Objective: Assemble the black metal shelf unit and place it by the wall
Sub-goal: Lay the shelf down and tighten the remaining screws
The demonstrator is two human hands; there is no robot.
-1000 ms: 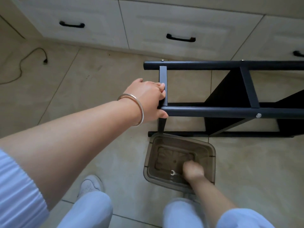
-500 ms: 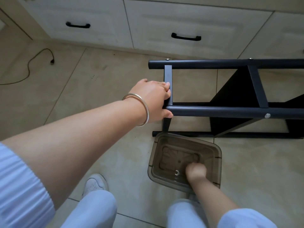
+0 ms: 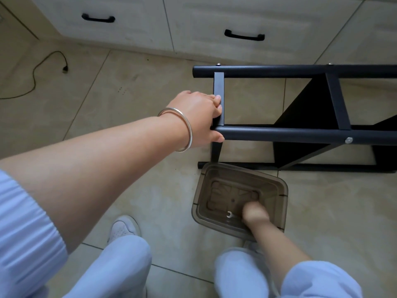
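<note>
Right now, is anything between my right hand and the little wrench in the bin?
Nothing visible. The right hand is already down inside the open bin, right beside the wrench; blur hides whether it touches.

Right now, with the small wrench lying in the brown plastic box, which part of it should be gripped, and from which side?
Grip the wrench by its thin handle, coming straight down from above. It lies flat on the box bottom and the walls block any sideways approach. Its open end points left; the handle runs right under the right hand, already there, though blur hides its grip.
</note>
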